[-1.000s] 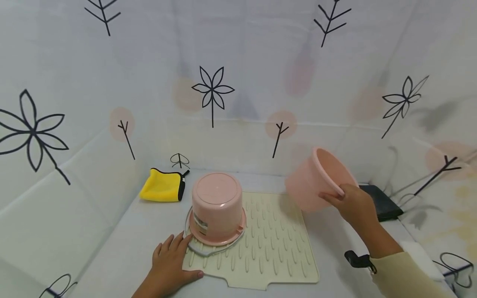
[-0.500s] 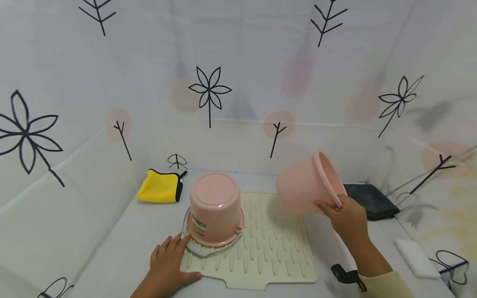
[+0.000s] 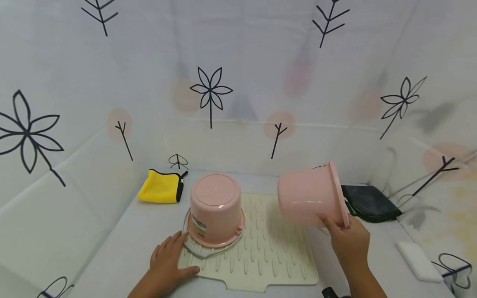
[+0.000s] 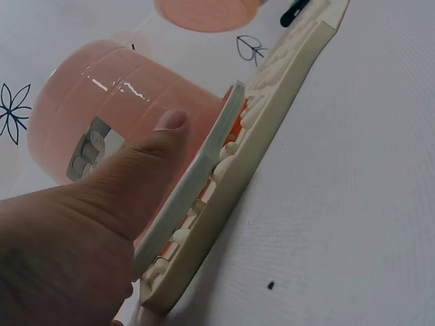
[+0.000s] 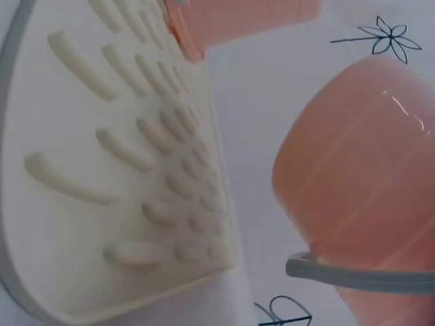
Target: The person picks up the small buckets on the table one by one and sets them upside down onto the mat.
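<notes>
A pink bucket (image 3: 215,207) with a grey handle stands upside down on the left part of a cream ridged draining mat (image 3: 268,252). My left hand (image 3: 165,260) lies beside it with fingers extended at the mat's left edge; the left wrist view shows my thumb (image 4: 146,163) near the bucket's grey handle (image 4: 183,197). My right hand (image 3: 350,242) grips the rim of a second pink bucket (image 3: 311,194), held on its side above the mat's right part with its mouth turned right. In the right wrist view this bucket (image 5: 367,170) shows a grey handle, and my right hand is out of sight.
A folded yellow cloth (image 3: 160,186) with black trim lies at the back left. At the back right is a dark flat folded item (image 3: 370,203). A white flat block (image 3: 419,261) lies near the right edge. Patterned white sheeting (image 3: 238,149) rises behind the table.
The right hand has lowered and turned the held bucket further onto its side, so its mouth no longer shows. The left hand and upside-down bucket have stayed nearly still.
</notes>
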`<action>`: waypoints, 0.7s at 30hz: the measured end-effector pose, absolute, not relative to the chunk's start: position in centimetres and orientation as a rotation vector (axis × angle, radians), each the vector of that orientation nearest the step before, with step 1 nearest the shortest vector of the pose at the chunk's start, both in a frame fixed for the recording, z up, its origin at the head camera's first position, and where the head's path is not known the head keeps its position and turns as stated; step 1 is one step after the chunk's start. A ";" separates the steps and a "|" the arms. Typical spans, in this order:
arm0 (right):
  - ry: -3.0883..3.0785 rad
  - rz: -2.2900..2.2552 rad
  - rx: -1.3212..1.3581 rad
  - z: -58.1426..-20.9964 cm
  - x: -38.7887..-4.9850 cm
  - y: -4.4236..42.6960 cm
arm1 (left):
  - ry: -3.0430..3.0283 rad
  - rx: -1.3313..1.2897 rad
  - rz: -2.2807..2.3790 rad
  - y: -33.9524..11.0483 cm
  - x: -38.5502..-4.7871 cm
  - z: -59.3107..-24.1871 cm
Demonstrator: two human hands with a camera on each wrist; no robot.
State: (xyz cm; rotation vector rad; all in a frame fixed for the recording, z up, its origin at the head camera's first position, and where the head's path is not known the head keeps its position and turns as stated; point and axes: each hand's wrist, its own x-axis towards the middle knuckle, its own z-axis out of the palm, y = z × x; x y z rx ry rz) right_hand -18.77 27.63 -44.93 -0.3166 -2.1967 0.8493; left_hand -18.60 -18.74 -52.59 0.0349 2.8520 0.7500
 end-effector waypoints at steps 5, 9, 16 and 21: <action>-2.157 0.911 -0.382 -45.4 -17.8 26.8 | 2.881 0.090 0.922 -18.8 -18.6 -51.9; -2.138 1.008 -0.473 -45.5 -17.2 25.9 | 2.879 0.002 1.229 -18.4 -18.1 -50.1; -2.077 1.159 -0.605 -45.9 -16.5 24.7 | 3.069 0.136 1.729 -16.4 -17.1 -48.1; -2.030 1.240 -0.597 -46.6 -16.2 23.9 | 2.883 0.416 1.920 -14.1 -16.9 -46.9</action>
